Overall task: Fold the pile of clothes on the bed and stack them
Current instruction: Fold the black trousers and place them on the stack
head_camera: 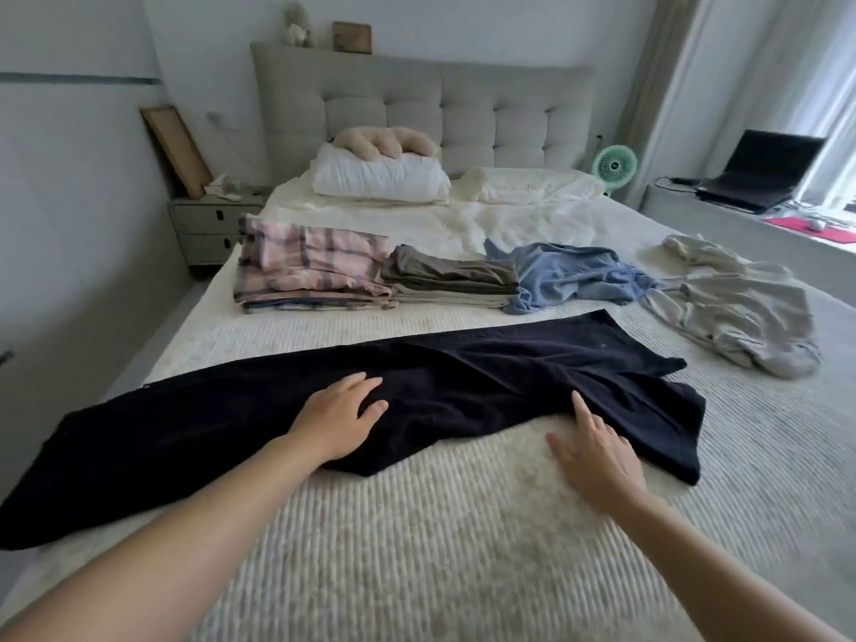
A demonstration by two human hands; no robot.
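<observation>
Your left hand (340, 417) lies flat, fingers straight, pressing on the middle of the dark navy trousers (324, 419); your right hand (597, 461) is also spread flat, palm on the bedspread, index fingertip touching the near edge of the same garment at centre right of the frame. Neither hand grips anything.

Bed (463, 549): fills most of the frame, ribbed cream cover, all clothing lies on it.

Dark navy trousers: spread lengthwise across the middle of the frame from lower left to centre right, smoothed but not yet folded across. Judged to be the item in hand.

Grey garment (736, 308): crumpled at right of frame, well apart from the stacks. Unfolded.

Plaid pink stack (310, 271): upper left of centre, several folded pieces with the edges roughly squared. Done.

Blue shirt (574, 275): rumpled, centre right, touching the olive stack at its left edge. Unfolded.

Olive and beige stack (451, 282): folded pieces just beside the plaid stack, touching it. Done.

Assessment: two stacks are built and three garments remain, namely the trousers under your hands, the blue shirt and the grey garment. You look past the halfway mark. What remains is folding those three and adding each to a stack.
</observation>
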